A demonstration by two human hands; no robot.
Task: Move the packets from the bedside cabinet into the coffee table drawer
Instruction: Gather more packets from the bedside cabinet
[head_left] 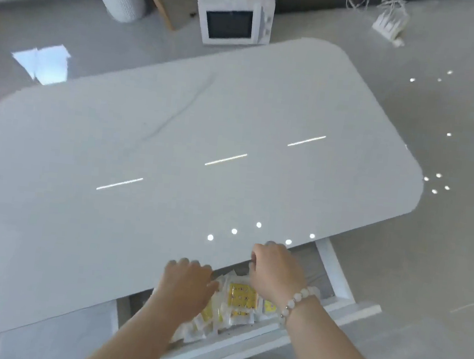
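Left grip [186, 283] and right grip [275, 274] lay curled over the packets [241, 298] beneath; whether they held any could not be told. Piled packets could jam the drawer [257, 337] against the surface [175, 143] above.

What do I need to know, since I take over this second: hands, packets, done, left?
Left hand and right hand: both over the packets in the open drawer. The fingertips are hidden, so the grip is unclear.
Done: a pile of packets lies in the drawer.
Left: the bedside cabinet is out of view, so check it for more packets.
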